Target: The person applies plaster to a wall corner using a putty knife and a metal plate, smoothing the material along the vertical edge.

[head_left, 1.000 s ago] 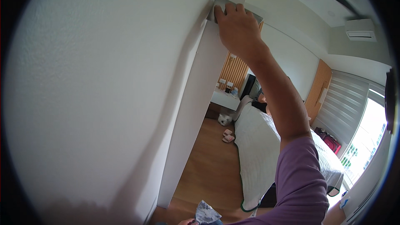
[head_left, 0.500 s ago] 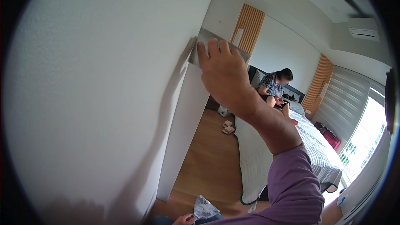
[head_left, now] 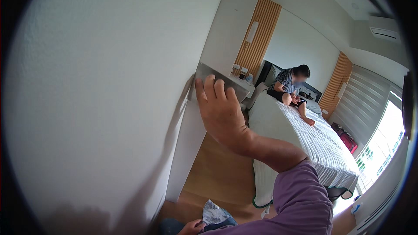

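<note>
A broad, flat grey metal scraper blade [head_left: 235, 88] lies across the end face of the white wall, at its corner. The fingers of my right hand [head_left: 224, 115] are pressed along it, bent at the tips, and its handle, if any, is hidden. My right arm in a purple sleeve reaches up from the lower right. Low in the view, my left hand [head_left: 193, 227] is closed on the narrow end of a putty knife [head_left: 214, 213]. That knife's fan-shaped blade carries whitish-grey smears. Part of the left hand is cut off by the lower edge.
The white wall [head_left: 104, 95] fills the left side, its narrow end face [head_left: 185, 161] running down to the wooden floor [head_left: 213, 165]. Beyond stands a bed [head_left: 313, 139] with a person [head_left: 289, 82] sitting on it. A small bedside table [head_left: 244, 82] shows behind the blade.
My right hand and the scraper blade have slid down along the wall's end face. The left hand with the putty knife stays nearly in place. The room has shifted slightly in view.
</note>
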